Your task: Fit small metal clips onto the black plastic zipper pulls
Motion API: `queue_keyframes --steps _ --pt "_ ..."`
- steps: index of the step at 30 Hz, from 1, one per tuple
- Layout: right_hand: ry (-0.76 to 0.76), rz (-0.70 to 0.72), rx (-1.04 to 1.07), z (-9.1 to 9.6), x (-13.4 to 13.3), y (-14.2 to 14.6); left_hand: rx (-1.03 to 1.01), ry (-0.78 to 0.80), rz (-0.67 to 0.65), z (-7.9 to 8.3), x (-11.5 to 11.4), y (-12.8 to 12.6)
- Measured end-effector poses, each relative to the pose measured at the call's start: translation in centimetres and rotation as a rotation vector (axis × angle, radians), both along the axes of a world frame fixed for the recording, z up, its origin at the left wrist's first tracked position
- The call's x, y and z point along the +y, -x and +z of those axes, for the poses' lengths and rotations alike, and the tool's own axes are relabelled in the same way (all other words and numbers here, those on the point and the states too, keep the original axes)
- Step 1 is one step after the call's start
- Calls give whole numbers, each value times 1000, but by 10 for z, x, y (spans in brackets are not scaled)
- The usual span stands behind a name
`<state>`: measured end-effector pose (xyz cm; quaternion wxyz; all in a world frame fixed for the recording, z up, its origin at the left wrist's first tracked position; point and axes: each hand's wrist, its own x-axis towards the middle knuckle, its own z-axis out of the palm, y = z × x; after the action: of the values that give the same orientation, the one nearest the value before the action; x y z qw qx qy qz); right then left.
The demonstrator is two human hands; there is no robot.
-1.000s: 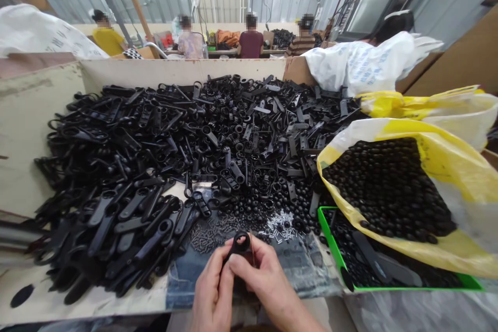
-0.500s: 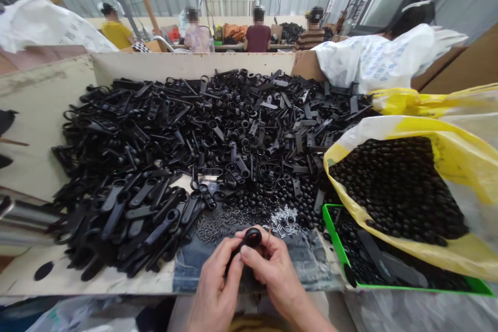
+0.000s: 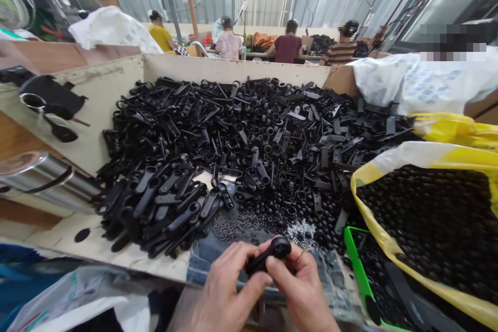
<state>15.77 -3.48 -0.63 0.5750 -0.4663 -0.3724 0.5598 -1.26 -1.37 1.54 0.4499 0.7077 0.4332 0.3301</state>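
My left hand (image 3: 229,290) and my right hand (image 3: 301,288) both grip a black plastic lever (image 3: 268,257) at the front edge of the bench. Its ring end points up and to the right, and my fingers cover most of its shank. A thin, pale sliver shows beside my right fingers, too small to name. Just beyond my hands lies a denim cloth (image 3: 206,264) bearing small black screws (image 3: 229,231) and short silver pins (image 3: 301,229). Behind these spreads a large heap of black plastic levers, rings and clips (image 3: 249,155).
A cream-walled bench bin (image 3: 233,67) holds the heap. At right, a yellow-and-white bag of black beads (image 3: 428,218) sits above a green tray (image 3: 360,270). A steel tube (image 3: 35,176) lies at left. Several co-workers sit at benches beyond, and a person in white (image 3: 424,80) stands at right.
The view has swung left and closer to the bench. The lever has turned from upright to nearly level in my hands, with its ring end now to the right.
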Motion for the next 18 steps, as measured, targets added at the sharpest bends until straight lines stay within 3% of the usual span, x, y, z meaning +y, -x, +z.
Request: queue_keyframes --steps 3,6,9,12,18 --pt "77 12 35 0 -4 6 89 -100 -27 1 1 -1" --pt "136 4 84 -2 -4 12 52 -178 14 -12 -3 -6" --pt "148 -26 127 -6 0 16 -52 -159 121 -31 -7 -13" --pt "124 -23 109 -7 2 16 -123 -75 128 -45 -10 -15" --pt "47 128 -49 9 2 9 -130 -75 118 -42 -18 -3"
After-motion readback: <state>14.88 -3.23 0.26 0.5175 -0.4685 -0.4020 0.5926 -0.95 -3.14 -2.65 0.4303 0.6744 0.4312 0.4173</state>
